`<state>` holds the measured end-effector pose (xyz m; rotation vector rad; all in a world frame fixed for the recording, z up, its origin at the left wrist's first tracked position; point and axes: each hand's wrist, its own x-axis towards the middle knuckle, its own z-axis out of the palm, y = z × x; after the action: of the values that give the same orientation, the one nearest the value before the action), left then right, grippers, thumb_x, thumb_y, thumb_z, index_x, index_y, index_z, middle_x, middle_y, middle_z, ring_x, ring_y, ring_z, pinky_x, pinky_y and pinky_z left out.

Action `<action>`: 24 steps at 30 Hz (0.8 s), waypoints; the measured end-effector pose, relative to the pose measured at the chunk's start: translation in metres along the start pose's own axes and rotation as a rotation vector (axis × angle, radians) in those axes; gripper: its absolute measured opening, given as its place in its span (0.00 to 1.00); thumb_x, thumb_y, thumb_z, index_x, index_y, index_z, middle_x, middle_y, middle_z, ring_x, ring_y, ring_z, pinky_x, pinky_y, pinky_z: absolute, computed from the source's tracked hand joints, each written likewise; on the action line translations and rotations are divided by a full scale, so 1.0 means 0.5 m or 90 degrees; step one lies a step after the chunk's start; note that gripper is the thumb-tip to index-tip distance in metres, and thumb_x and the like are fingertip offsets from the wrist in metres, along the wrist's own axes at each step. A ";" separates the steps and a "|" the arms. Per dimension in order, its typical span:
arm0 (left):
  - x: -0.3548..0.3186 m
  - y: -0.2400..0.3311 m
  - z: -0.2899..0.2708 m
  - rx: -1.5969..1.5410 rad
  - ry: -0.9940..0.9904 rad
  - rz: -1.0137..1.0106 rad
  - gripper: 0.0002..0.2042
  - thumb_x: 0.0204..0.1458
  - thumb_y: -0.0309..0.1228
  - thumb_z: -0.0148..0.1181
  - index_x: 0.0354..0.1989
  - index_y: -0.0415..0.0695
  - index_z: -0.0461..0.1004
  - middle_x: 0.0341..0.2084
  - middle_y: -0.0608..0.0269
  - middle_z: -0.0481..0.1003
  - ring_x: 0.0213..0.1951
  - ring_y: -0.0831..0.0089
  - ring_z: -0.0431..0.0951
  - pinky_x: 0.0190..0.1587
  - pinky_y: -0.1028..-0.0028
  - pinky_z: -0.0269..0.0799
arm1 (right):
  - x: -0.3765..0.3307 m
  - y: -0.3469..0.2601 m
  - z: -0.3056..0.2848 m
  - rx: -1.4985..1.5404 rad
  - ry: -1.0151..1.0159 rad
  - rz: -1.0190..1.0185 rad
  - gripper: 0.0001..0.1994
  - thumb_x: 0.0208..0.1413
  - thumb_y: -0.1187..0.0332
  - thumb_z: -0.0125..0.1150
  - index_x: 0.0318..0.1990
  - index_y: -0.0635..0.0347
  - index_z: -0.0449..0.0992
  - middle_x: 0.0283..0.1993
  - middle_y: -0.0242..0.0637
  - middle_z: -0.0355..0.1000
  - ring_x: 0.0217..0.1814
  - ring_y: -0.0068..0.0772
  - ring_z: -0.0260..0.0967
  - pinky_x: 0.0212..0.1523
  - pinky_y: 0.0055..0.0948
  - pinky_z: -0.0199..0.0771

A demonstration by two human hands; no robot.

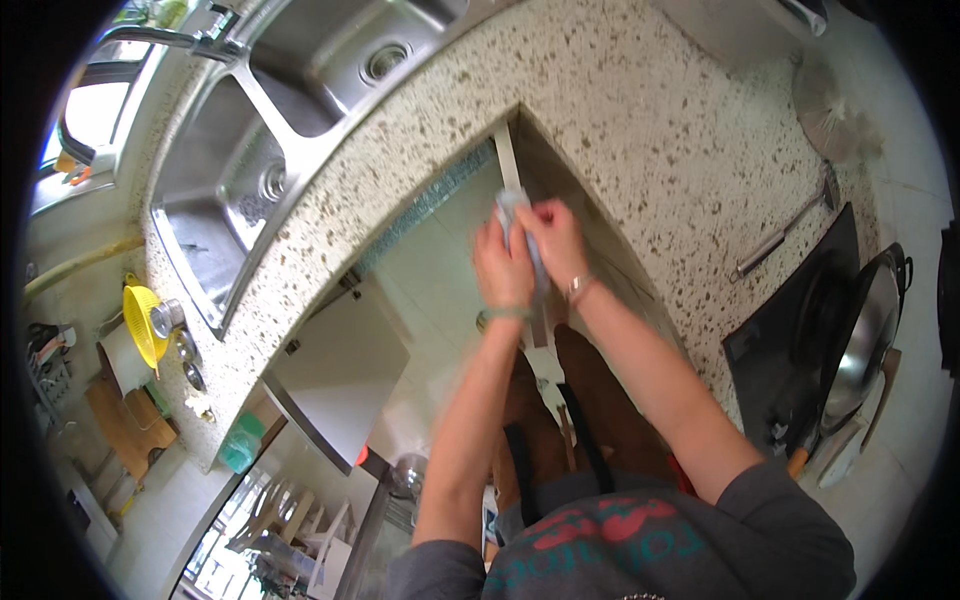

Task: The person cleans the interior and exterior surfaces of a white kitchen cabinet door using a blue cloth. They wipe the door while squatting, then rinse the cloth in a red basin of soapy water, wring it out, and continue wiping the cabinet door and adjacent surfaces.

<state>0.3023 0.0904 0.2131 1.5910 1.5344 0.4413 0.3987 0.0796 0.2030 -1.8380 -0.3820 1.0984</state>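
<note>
Both hands are together in front of the inner corner of the speckled counter, over the open floor space. Between them is a pale grey-white, soft, crumpled thing, perhaps a cloth or a plastic bag; motion blur hides its kind. My left hand is closed round its left side. From the right, my right hand pinches it, thumb and fingers near its upper end. A narrow white edge, like that of a cabinet door, rises just beyond my hands.
At the upper left is a double steel sink with a faucet. A yellow strainer stands at the left. To the right are a black cooktop, a wok and a cleaver-like tool. A cabinet door hangs open.
</note>
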 end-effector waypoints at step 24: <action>-0.019 0.000 0.022 -0.041 -0.007 -0.063 0.19 0.60 0.37 0.49 0.56 0.42 0.71 0.45 0.43 0.73 0.47 0.45 0.73 0.49 0.56 0.70 | -0.011 0.082 0.007 0.121 0.040 -0.003 0.20 0.54 0.56 0.68 0.38 0.69 0.73 0.36 0.38 0.74 0.35 0.26 0.69 0.37 0.28 0.72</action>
<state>0.3087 0.0778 0.2098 1.4584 1.5674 0.4216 0.3853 0.0567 0.1708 -1.6988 -0.2361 1.0345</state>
